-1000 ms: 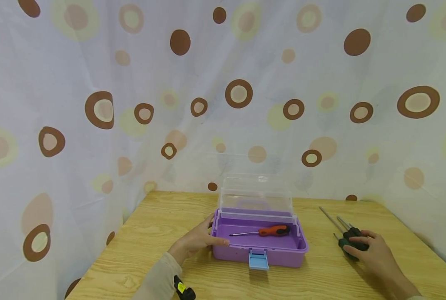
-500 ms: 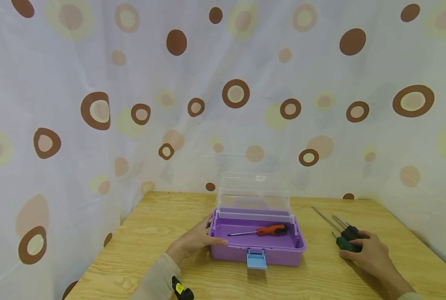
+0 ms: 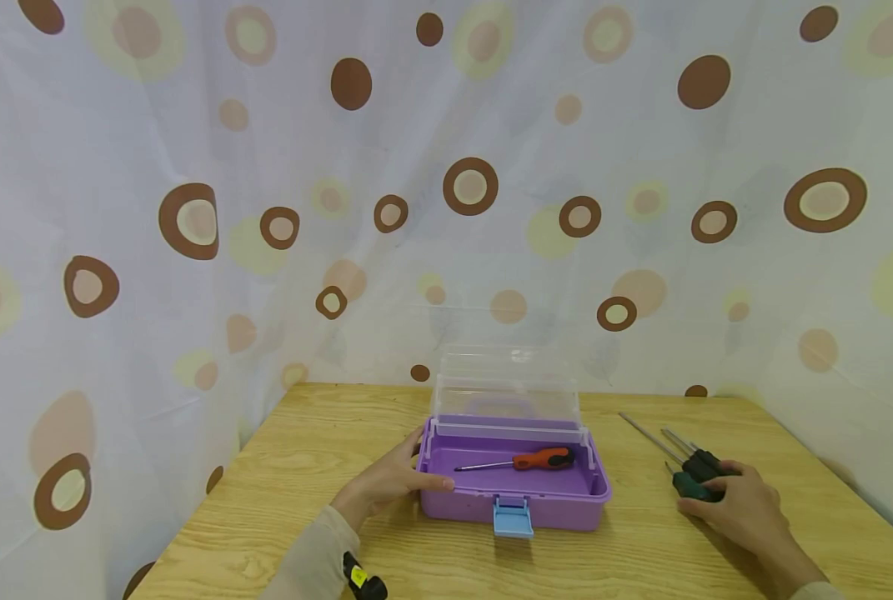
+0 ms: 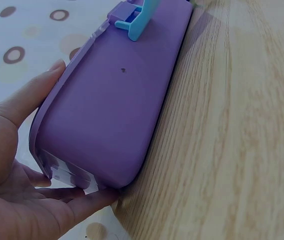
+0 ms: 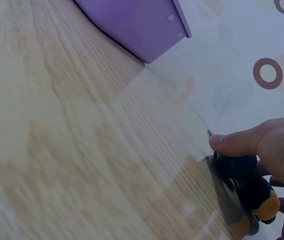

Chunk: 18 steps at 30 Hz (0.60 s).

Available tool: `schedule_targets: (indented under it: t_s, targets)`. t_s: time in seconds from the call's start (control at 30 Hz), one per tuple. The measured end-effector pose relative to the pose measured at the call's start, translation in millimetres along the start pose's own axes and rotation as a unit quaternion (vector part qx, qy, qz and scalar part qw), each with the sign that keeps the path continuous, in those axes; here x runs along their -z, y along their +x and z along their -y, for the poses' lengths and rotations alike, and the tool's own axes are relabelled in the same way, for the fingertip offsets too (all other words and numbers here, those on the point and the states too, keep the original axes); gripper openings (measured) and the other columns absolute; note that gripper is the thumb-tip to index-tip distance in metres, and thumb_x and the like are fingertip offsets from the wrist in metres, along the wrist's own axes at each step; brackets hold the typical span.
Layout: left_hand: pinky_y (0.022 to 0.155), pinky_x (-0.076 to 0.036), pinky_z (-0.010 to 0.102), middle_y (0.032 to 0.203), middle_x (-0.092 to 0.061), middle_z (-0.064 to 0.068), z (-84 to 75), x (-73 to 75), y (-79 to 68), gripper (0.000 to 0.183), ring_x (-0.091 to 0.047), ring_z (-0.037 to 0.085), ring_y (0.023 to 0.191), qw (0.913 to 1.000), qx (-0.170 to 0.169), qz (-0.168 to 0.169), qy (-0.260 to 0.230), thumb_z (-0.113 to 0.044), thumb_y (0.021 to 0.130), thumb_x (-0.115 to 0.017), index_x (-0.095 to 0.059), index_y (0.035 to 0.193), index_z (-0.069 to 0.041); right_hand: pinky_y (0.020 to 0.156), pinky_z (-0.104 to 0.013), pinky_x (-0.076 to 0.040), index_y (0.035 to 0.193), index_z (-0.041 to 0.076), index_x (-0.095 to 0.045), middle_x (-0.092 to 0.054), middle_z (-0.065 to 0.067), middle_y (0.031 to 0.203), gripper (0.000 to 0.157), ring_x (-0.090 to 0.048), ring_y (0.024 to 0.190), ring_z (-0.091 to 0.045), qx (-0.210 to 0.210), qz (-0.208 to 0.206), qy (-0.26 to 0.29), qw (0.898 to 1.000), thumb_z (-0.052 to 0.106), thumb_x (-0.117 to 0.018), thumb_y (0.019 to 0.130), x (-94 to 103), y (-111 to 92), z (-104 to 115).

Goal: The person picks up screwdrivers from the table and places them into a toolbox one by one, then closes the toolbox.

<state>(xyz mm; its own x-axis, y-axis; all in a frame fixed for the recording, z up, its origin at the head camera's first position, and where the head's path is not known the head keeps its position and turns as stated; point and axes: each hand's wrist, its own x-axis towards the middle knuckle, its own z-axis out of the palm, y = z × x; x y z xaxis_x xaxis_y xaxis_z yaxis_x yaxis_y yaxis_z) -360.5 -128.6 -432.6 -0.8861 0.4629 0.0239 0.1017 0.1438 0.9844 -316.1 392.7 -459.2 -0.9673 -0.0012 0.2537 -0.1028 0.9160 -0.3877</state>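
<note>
A purple toolbox point(image 3: 464, 507) with a transparent lid point(image 3: 506, 392) stands open on the table. My left hand point(image 3: 386, 483) grips its left end, thumb on the front rim and fingers along the end wall in the left wrist view. Inside lies a red-and-black screwdriver point(image 3: 544, 459), its tip pointing left. To the right, my right hand point(image 3: 750, 510) pinches the dark green handle of a short screwdriver point(image 3: 690, 487), thumb on the near side. Other screwdrivers with black handles point(image 3: 699, 465) lie against it, partly under the fingers; one has a yellow handle end point(image 5: 268, 206).
The box's light blue latch point(image 3: 513, 518) hangs down in front. Beneath everything is a wood-grain table point(image 3: 566, 567), its back edge meeting a white curtain point(image 3: 386, 250) with brown and yellow circles. A black strap point(image 3: 363, 579) sits on the left wrist.
My right hand has closed its thumb and fingers in around the green handle, and the screwdriver shafts have swung slightly left. The left hand stays on the toolbox. The head view has shifted slightly.
</note>
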Motion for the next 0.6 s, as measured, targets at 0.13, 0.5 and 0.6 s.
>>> schedule_targets:
  t_s: [0.13, 0.5, 0.6]
  targets:
    - [0.116, -0.031, 0.058, 0.164, -0.019, 0.03, 0.5, -0.1, 0.6, 0.12, -0.04, 0.046, 0.14, 1.0, -0.002, 0.0, 0.0, -0.018, 0.081, -0.09, -0.006, 0.167, -0.009, 0.092, -0.079, -0.032, 0.108, -0.017, -0.07, -0.036, -0.046, 0.136, 0.068, -0.035, 0.119, -0.069, -0.002, -0.006, 0.007, 1.0, 0.046, -0.081, 0.087, 0.5, -0.8, 1.1]
    - [0.116, -0.032, 0.058, 0.164, -0.02, 0.029, 0.0, 0.3, 1.3, 0.118, -0.04, 0.046, 0.141, 1.0, -0.008, 0.005, -0.001, -0.017, 0.083, -0.088, -0.005, 0.167, -0.01, 0.09, -0.074, -0.029, 0.108, -0.019, -0.069, -0.036, -0.045, 0.138, 0.054, -0.032, 0.123, -0.063, 0.023, -0.027, 0.023, 0.999, 0.032, -0.08, 0.09, -2.3, 3.7, -2.6]
    - [0.116, -0.032, 0.058, 0.164, -0.02, 0.029, 0.4, 0.1, 1.2, 0.118, -0.039, 0.046, 0.141, 1.0, -0.008, 0.004, 0.002, -0.017, 0.083, -0.089, -0.005, 0.167, -0.01, 0.089, -0.073, -0.029, 0.108, -0.018, -0.069, -0.036, -0.043, 0.139, 0.051, -0.031, 0.125, -0.061, 0.023, -0.028, 0.028, 0.999, 0.029, -0.078, 0.09, -1.6, 4.5, -2.2]
